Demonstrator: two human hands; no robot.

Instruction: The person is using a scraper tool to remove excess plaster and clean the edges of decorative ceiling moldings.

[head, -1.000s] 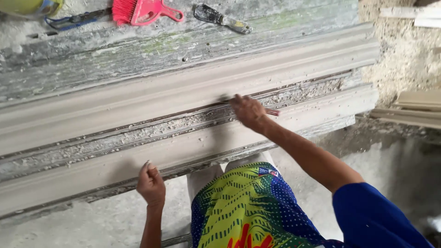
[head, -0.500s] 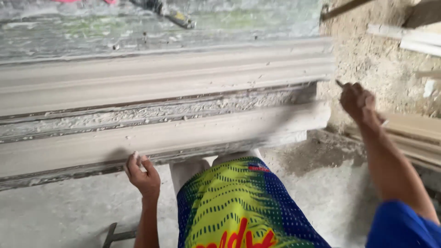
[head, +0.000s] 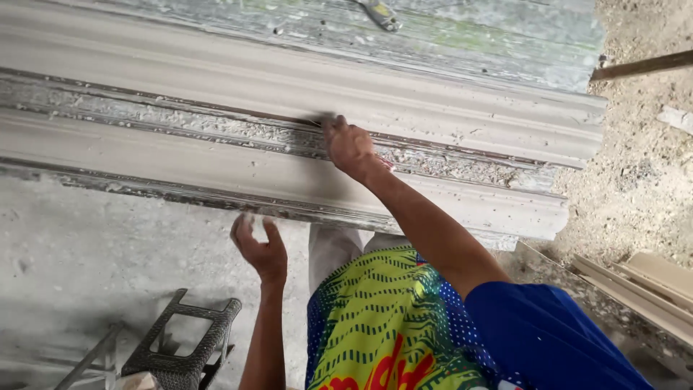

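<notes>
No packages, labels, signs or screens show anywhere in the frame, from the upper left to the lower right.

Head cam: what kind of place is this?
Probably an outdoor plaster or cement moulding workshop: two long grey cast cornice mouldings lie on a rough mould bench, sandy rubble ground lies beside it, and the right hand works the crusted groove.

Long grey plaster moulding [head: 216, 87] (crumbly central groove) lies flat.
</notes>
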